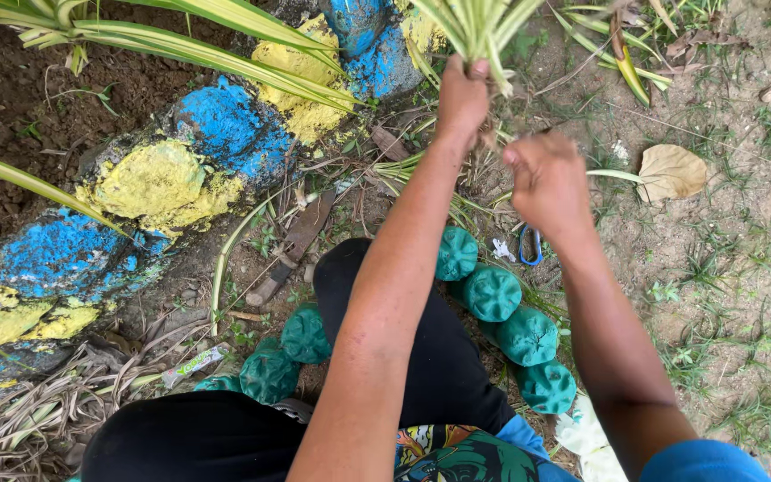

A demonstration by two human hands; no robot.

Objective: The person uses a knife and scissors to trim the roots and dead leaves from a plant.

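Observation:
My left hand (462, 96) is closed around the base of a bunch of long green and yellow striped leaves (475, 25) that rise out of the top of the view. My right hand (548, 178) is just below and right of it, fingers curled, pinching a thin leaf or root at the bunch's base (494, 136); what it holds is partly hidden. Both forearms reach up from the bottom edge over my black-trousered leg (430, 357).
A border of stones painted blue (225, 125) and yellow (149, 183) edges a soil bed at left. Green bottle bottoms (493, 293) are set in the ground by my leg. A knife or trowel (292, 245), a blue ring (530, 245) and a dry leaf (671, 171) lie about.

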